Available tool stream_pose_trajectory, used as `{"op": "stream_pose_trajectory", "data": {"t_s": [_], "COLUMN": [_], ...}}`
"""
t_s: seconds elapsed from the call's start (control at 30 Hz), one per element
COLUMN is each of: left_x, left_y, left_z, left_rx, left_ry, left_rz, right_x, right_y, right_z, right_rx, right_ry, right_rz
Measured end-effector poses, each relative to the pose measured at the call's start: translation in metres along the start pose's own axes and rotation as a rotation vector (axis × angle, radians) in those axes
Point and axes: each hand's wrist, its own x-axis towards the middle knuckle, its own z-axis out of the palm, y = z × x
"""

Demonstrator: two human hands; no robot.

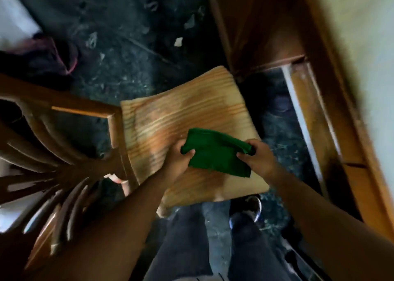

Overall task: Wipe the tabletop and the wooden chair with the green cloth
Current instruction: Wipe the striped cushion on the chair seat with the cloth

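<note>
Overhead view: the camera looks straight down past two bare forearms onto a wooden chair, the landmark for everything below.
Chair seat: pale, striped-grain wood, roughly square, tilted in the frame; its darker slatted backrest fans out on the seat's left side.
Green cloth: bunched and partly folded, held over the near half of the seat, toward its right edge; whether it touches the wood or sits just above it cannot be told.
Left hand: reaches in from the lower left, forearm running diagonally over the seat's near-left corner; fingers curled closed around the cloth's left end, thumb pressed on top.
Right hand: comes in from the lower right, forearm crossing the seat's near-right corner; fingers and thumb pinched tight on the cloth's right end, knuckles up.
Between the hands: the cloth spans the gap, its lower edge hanging loose toward the near side of the seat.
Legs: dark trousers, standing just at the near edge of the seat, a shoe beside its near-right corner.
Floor: dark, speckled stone beyond the far side of the seat.
Table: brown wooden frame to the right of the seat, with a pale top at the frame's right edge.
</note>
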Motion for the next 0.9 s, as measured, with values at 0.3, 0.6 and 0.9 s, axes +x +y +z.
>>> {"op": "stream_pose_trajectory", "data": {"t_s": [0.3,0.6,0.9], "left_x": [0.192,0.271,0.275], "left_y": [-0.032,-0.068,-0.068], "left_z": [-0.048,-0.091,-0.097], "left_rx": [0.878,1.227,1.217], "left_ry": [0.223,0.098,0.092], "left_rz": [0.524,0.701,0.746], "right_x": [0.172,0.226,0.119], "right_y": [-0.021,0.001,0.025], "right_z": [0.073,0.121,0.258], "right_rx": [-1.086,-1.267,-1.035], "right_ry": [-0.098,-0.147,-0.242], "right_rz": [-0.834,-1.005,-1.066]}}
